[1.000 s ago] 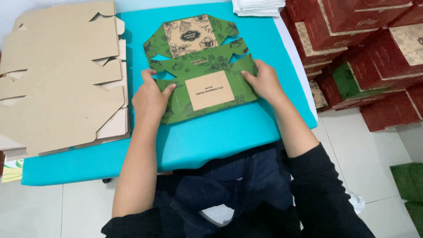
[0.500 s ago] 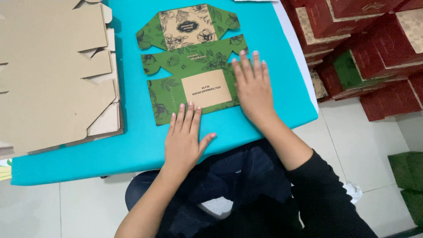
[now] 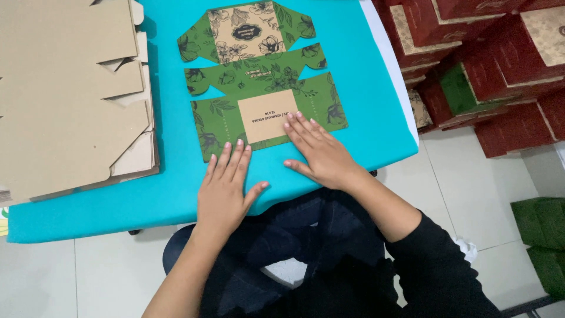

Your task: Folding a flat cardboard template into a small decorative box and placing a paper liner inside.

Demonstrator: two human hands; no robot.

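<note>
— What did the head view show first?
— A turquoise table (image 3: 353,135) over a white tiled floor, red boxes (image 3: 488,65) stacked at its right, brown die-cut sheets (image 3: 65,94) piled at its left.
— And the work itself?
— A green floral box blank (image 3: 265,88) lay flat at the table's middle.
— The hands?
— The left hand (image 3: 226,188) lay flat, fingers together, tips touching the blank's near edge. The right hand (image 3: 318,153) pressed flat on its lower panel, fingers slightly spread. Neither gripped anything.
</note>
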